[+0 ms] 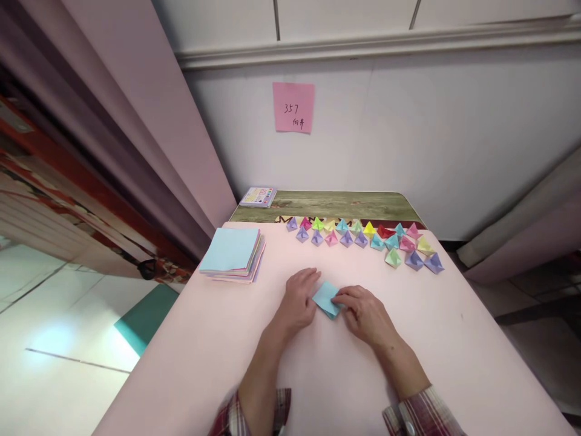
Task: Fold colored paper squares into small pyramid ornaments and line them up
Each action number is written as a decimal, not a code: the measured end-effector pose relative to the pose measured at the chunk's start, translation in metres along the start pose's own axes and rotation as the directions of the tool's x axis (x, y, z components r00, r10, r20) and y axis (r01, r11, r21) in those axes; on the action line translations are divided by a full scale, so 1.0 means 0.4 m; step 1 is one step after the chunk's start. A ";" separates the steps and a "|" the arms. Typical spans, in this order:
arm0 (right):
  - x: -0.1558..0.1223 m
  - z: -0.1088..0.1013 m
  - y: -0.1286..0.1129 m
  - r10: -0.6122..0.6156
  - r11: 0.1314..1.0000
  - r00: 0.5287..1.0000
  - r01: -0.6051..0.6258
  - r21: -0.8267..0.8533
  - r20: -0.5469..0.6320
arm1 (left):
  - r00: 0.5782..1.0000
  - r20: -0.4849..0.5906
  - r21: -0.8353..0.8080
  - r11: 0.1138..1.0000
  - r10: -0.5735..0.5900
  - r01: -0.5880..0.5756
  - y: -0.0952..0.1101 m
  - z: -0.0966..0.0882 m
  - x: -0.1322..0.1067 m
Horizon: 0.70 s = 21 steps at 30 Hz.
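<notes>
A small folded square of light blue paper lies on the pink tabletop between my two hands, turned at an angle, with its layers showing at the lower edge. My right hand pinches its right side between thumb and fingers. On the left, my left hand rests with fingers stretched and slightly bent, its thumb close to the paper's left corner; whether it touches is unclear. Beyond the hands stand rows of small folded paper pieces with pointed tops, such as a yellow one and a purple one.
A stack of coloured paper sheets, light blue on top, sits at the table's left. Behind it lies a printed packet on the wooden-patterned strip. A pink note is on the wall. A green sheet lies on the floor.
</notes>
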State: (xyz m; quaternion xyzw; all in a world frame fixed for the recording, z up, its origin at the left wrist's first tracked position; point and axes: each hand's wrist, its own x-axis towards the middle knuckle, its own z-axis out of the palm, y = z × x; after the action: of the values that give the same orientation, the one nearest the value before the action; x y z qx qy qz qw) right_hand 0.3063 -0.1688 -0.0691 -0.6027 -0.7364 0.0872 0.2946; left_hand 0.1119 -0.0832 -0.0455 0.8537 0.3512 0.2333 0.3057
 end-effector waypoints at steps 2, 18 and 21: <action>0.000 0.000 -0.002 0.008 1.000 1.000 -0.008 -0.001 0.009 | 0.991 -0.136 -0.161 0.987 -0.016 -0.006 0.010 -0.003 0.006; 0.004 -0.025 0.011 0.128 0.982 0.987 -0.140 0.130 0.095 | 0.992 0.126 -0.217 0.976 -0.003 0.031 -0.024 0.023 0.008; 0.005 -0.022 0.019 0.116 0.981 0.990 -0.127 0.148 0.084 | 0.988 0.153 -0.212 0.976 -0.013 0.046 -0.023 0.018 0.005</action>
State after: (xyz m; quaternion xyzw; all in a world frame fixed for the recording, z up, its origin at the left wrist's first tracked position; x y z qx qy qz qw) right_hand 0.3171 -0.1670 -0.0649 -0.6184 -0.6999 0.1842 0.3062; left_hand 0.1134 -0.0790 -0.0563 0.8256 0.3125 0.2002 0.4251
